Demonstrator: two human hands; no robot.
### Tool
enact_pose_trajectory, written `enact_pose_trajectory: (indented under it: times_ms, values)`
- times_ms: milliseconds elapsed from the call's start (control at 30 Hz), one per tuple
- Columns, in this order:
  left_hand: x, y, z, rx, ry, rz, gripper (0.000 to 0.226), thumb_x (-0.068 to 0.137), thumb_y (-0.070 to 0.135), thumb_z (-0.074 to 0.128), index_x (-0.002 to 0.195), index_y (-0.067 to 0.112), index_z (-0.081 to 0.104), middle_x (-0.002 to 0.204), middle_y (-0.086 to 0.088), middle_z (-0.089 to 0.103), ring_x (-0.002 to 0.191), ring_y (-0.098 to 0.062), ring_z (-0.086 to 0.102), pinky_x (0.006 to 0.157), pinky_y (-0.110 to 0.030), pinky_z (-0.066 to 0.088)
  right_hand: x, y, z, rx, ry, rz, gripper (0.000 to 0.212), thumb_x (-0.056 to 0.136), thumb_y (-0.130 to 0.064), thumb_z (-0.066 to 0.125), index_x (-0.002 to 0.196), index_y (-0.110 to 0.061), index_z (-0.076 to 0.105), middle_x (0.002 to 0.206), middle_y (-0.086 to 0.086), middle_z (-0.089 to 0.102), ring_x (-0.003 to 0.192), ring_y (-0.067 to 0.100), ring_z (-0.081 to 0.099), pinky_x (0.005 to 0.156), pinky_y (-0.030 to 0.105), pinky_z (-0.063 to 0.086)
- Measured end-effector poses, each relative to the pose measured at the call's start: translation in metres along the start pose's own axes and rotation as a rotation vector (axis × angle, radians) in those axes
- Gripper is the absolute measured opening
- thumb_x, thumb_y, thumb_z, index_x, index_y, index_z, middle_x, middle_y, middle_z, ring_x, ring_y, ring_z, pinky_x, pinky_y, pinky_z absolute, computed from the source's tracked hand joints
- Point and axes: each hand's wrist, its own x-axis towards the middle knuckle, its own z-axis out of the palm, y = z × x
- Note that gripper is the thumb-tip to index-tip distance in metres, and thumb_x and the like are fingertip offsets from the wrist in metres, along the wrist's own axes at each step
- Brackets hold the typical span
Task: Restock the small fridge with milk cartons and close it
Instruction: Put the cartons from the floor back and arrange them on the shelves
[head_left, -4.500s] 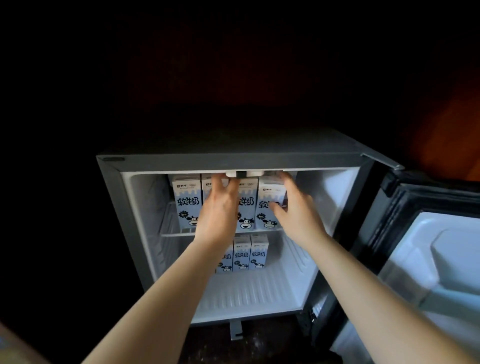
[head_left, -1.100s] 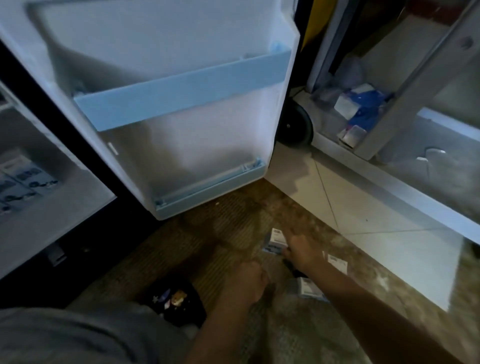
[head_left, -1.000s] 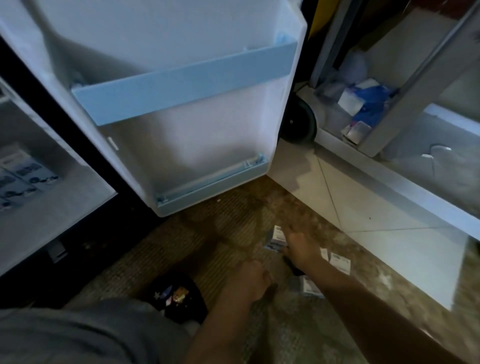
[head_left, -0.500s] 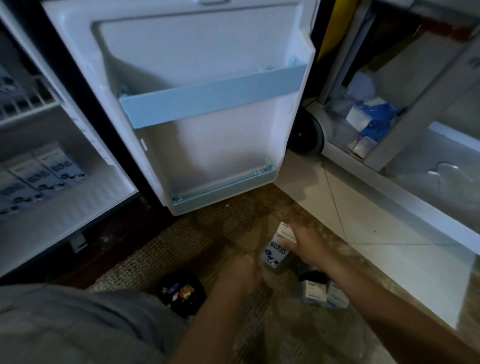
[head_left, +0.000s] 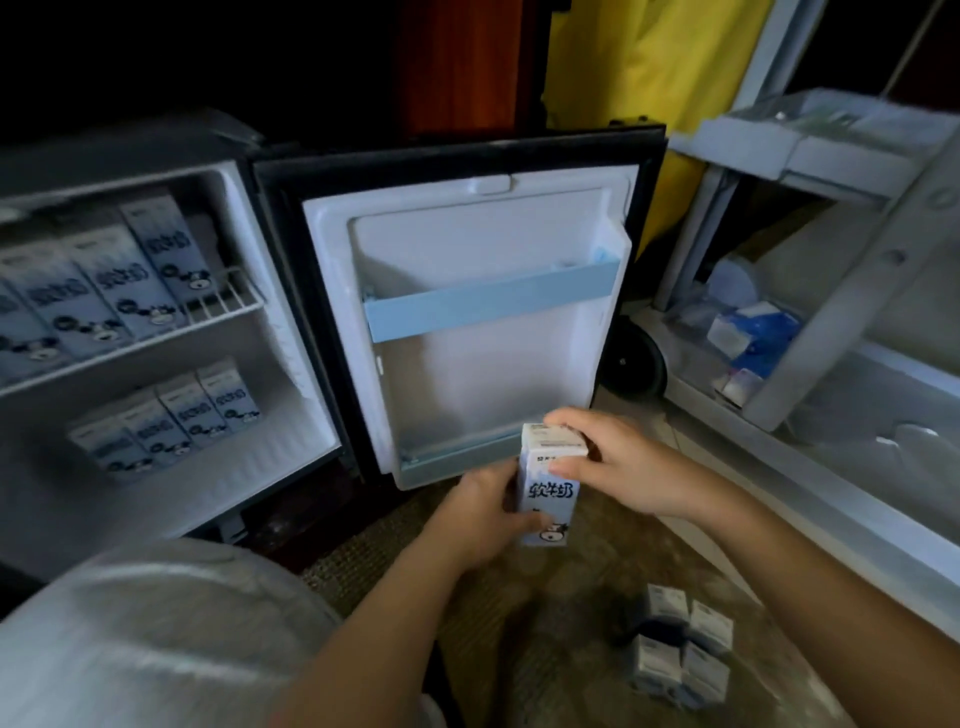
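Head view: a carton is held upright in both hands, off the carpet, in front of the bottom edge of the open door. The left hand grips its lower half from the left, fingers curled round the side. The right hand pinches its top, thumb on the near face and fingers over the far edge.

The fridge stands open at the left. A row of cartons stands on its wire shelf, reaching almost to the shelf's right end. Below, a shorter row stands on the fridge floor, towards the back, with bare floor to its right and in front. The pictures are blurred here, so the count in either row is uncertain.

The door hangs wide open, its inside facing the camera, with a pale blue rail across the middle.

On the carpet near the bottom right corner, under the right forearm, a cluster of small cartons stands close together, touching one another.

A grey cart stands at the right, its black wheel just beside the door's right edge. A blue packet lies on its lower shelf. A yellow bag hangs behind the door. The person's grey-clad knee fills the bottom left corner.
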Motion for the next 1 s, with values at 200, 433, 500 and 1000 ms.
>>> enact_pose_trajectory:
  times_ms: [200, 433, 500, 1000]
  values:
    - [-0.024, 0.016, -0.075, 0.280, 0.201, 0.071, 0.037, 0.078, 0.048, 0.067, 0.107, 0.026, 0.058, 0.104, 0.008, 0.067, 0.089, -0.012, 0.064, 0.078, -0.038, 0.055, 0.029, -0.063, -0.023, -0.045, 0.128, -0.139, 0.022, 0.086, -0.028, 0.066, 0.104, -0.028, 0.055, 0.091, -0.015, 0.060, 0.084, 0.000, 0.058, 0.070, 0.020, 0.046]
    - [-0.061, 0.029, -0.156, 0.499, 0.498, 0.079, 0.037, 0.080, 0.054, 0.061, 0.079, 0.019, 0.046, 0.071, 0.010, 0.050, 0.072, -0.017, 0.052, 0.060, -0.030, 0.039, 0.070, -0.145, -0.017, -0.217, 0.246, -0.209, 0.043, 0.086, -0.054, 0.053, 0.121, -0.031, 0.043, 0.111, -0.002, 0.064, 0.088, 0.017, 0.060, 0.067, 0.030, 0.051]
    - [-0.069, 0.027, -0.174, 0.517, 0.565, 0.067, 0.038, 0.080, 0.054, 0.061, 0.084, 0.017, 0.049, 0.076, 0.006, 0.057, 0.074, -0.019, 0.057, 0.061, -0.032, 0.044, 0.081, -0.168, -0.012, -0.219, 0.262, -0.201, 0.052, 0.083, -0.059, 0.051, 0.125, -0.031, 0.040, 0.114, 0.002, 0.061, 0.097, 0.022, 0.055, 0.072, 0.035, 0.050]
    - [-0.063, -0.045, -0.264, 0.282, 0.896, -0.063, 0.028, 0.082, 0.030, 0.069, 0.071, 0.016, 0.047, 0.092, -0.003, 0.058, 0.077, -0.020, 0.063, 0.075, -0.037, 0.054, 0.200, -0.265, 0.039, -0.118, 0.285, -0.111, 0.039, 0.072, -0.046, 0.068, 0.093, -0.015, 0.061, 0.082, -0.003, 0.057, 0.087, 0.021, 0.051, 0.057, 0.028, 0.042]
